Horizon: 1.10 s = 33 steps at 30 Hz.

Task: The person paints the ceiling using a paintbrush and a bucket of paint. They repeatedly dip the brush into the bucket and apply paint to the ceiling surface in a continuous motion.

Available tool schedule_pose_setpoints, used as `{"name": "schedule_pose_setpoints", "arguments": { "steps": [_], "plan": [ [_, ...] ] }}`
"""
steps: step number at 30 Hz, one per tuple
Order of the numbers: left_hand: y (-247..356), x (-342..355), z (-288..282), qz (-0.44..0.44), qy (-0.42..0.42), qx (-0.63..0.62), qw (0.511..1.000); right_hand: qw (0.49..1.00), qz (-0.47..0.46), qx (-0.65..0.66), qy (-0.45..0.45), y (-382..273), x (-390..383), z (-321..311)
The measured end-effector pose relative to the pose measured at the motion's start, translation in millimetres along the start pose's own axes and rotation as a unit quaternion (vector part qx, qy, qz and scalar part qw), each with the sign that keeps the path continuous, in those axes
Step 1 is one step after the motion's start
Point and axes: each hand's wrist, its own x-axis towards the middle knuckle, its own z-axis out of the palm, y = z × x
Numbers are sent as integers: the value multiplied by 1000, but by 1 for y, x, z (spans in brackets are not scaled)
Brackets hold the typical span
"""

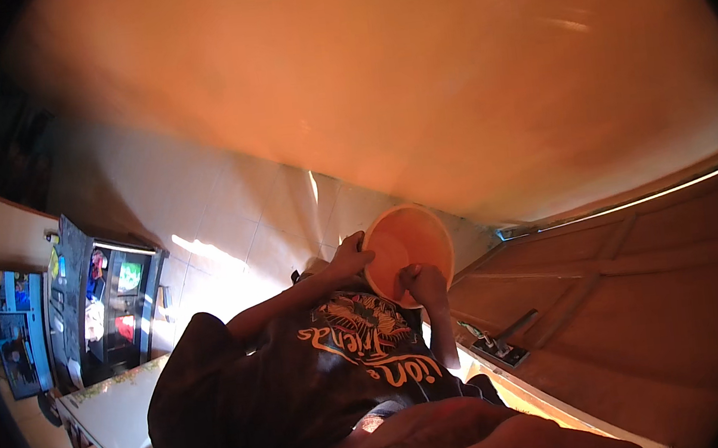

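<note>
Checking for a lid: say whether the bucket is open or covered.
Open: no lid lies over the bucket; its inside shows, with the right hand over its mouth and the left hand at its rim.

The tiled floor [267, 211] is struck by strong daylight, burnt to white well away from its wall edge. The orange wall [379, 75] is rendered soft and hazy. The left hand [349, 257], right hand [425, 285] and dark shirt [221, 410] are left in shade. A bright line is drawn along the door [642, 292]. Straight edges are bowed toward the blackened corners.
</note>
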Motion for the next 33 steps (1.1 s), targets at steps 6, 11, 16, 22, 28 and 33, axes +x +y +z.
{"name": "schedule_pose_setpoints", "arguments": {
  "steps": [6,11,16,22,28,33],
  "plan": [
    [31,-23,5,-6,35,40,999,982,-79,37,166,14,9,23],
    [4,-3,-1,31,18,17,999,998,-63,-12,24,8,5,19],
    [-2,10,-2,36,38,57,997,999,-29,-28,30,10,17,16],
    [-8,13,-4,40,36,29,998,985,-67,115,107,24,24,15],
    [-49,49,-9,116,82,134,981,990,-104,-1,91,12,23,5],
    [12,29,-27,12,37,107,994,997,-45,-21,52,1,33,24]
  ]
}}
